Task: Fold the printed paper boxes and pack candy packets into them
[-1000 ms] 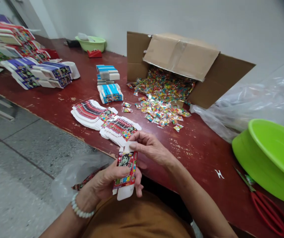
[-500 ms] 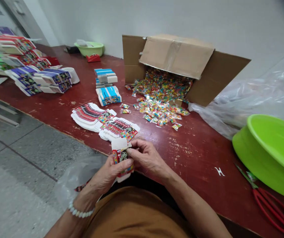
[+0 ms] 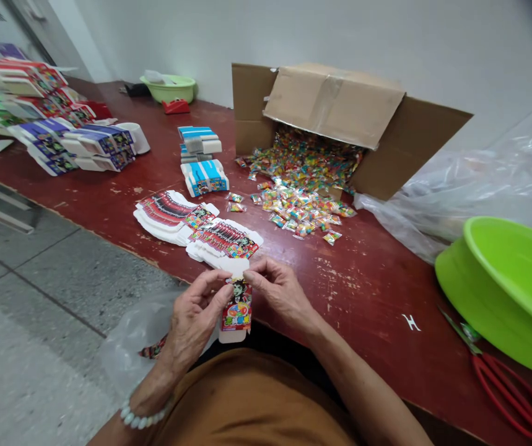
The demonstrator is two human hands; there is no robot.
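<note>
A small red printed carton (image 3: 237, 308) with white flaps hangs upright over the near table edge, pinched near its top from both sides. My left hand (image 3: 194, 319) grips its left side with thumb and fingers. My right hand (image 3: 279, 291) pinches the top right flap. Just beyond lie two fanned stacks of flat red cartons (image 3: 198, 228). Further back a tipped cardboard box (image 3: 340, 118) spills several colourful wrapped sweets (image 3: 300, 201) onto the dark red table (image 3: 368, 279).
Blue cartons (image 3: 203, 173) stand mid-table. Stacks of purple and red cartons (image 3: 61, 133) fill the far left. Two green basins (image 3: 502, 291) and red scissors (image 3: 502, 387) lie at the right, clear plastic sheeting (image 3: 479, 179) behind. A plastic bag (image 3: 140, 334) hangs by my lap. A far green bowl (image 3: 169, 85).
The carton turned in my hands and now hangs upright. My left hand shifted from wrapping its lower body to pinching near the top. My right hand stayed at the top flap.
</note>
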